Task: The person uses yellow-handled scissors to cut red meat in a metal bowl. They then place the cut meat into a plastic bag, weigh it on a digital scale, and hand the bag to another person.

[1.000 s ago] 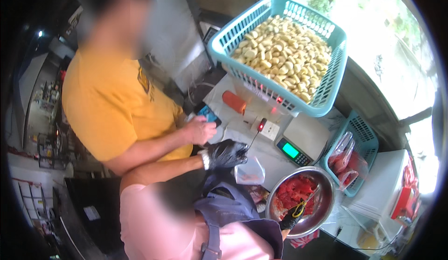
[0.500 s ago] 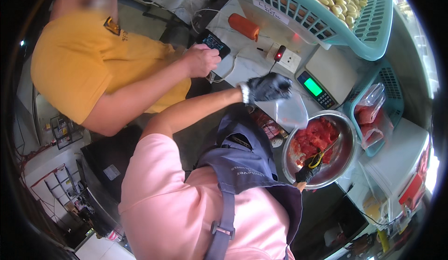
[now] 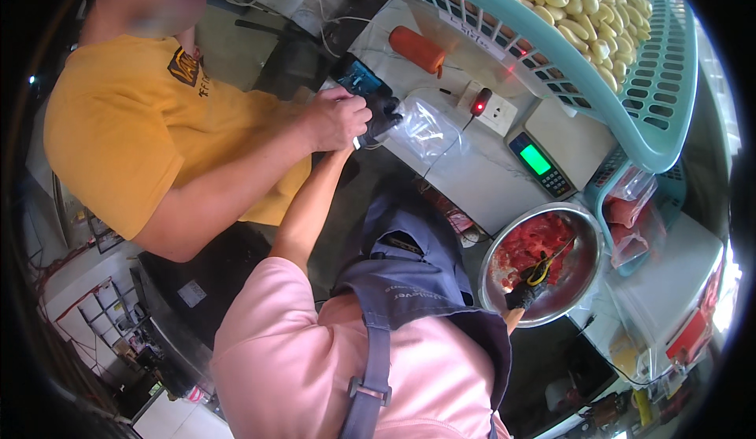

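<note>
My left hand (image 3: 380,119), in a black glove, is closed on a clear plastic bag (image 3: 429,132), which spreads to its right over the table. It is right beside a phone (image 3: 360,77) and a co-worker's hand (image 3: 339,118) that touches it. My right hand (image 3: 522,293), also black-gloved, is at the near edge of a steel bowl (image 3: 587,285) and grips yellow-handled scissors (image 3: 538,272). The scissors' blades point over pieces of red raw meat (image 3: 535,242) in the bowl.
A digital scale (image 3: 535,159) with a lit green display stands beyond the bowl. A teal basket (image 3: 654,124) of pale beans rises at the far right. Bagged meat (image 3: 630,203) sits in another basket. A power strip (image 3: 496,112) and an orange cylinder (image 3: 416,49) are on the table.
My left hand has moved left and slightly up, away from the bowl, to beside the phone, taking the plastic bag along. My right hand stays at the bowl with the scissors.
</note>
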{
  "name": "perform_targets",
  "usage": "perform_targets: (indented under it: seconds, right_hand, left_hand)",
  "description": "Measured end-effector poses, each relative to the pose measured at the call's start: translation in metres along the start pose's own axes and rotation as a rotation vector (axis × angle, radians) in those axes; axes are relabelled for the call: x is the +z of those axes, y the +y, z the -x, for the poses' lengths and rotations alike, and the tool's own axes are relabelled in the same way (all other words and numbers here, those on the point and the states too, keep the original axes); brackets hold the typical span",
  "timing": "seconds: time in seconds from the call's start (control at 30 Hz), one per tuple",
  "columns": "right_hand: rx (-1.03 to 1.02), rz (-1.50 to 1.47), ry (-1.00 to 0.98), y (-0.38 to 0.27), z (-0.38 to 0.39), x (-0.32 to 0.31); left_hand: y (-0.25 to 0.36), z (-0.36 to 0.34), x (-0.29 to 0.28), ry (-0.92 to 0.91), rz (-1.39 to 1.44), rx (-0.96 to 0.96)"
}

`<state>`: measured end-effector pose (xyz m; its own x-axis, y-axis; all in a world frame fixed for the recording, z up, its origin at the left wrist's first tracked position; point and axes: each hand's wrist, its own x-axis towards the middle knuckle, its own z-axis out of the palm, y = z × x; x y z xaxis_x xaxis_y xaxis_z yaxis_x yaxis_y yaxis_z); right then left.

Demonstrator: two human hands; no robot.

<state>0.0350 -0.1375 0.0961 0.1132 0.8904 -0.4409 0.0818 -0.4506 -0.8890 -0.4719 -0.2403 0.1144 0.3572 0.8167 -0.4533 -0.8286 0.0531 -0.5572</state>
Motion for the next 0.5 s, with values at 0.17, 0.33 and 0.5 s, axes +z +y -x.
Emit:
perform_targets:
  seconds: [0.17, 0.33, 0.5]
  right_hand:
    - [0.423, -0.721, -0.06, 0.0, -0.005, -0.014]
    - [-0.042, 0.033, -0.019, 0.015, 0.001, -0.009]
    - [-0.046, 0.093, -0.011, 0.007, 0.003, -0.004]
  left_hand:
    - [-0.021, 0.018, 0.028, 0.045, 1.734, -0.343]
    - [-0.038, 0.009, 0.045, 0.066, 1.768, -0.425]
    - [-0.037, 0.007, 0.035, -0.088, 1.531, -0.385]
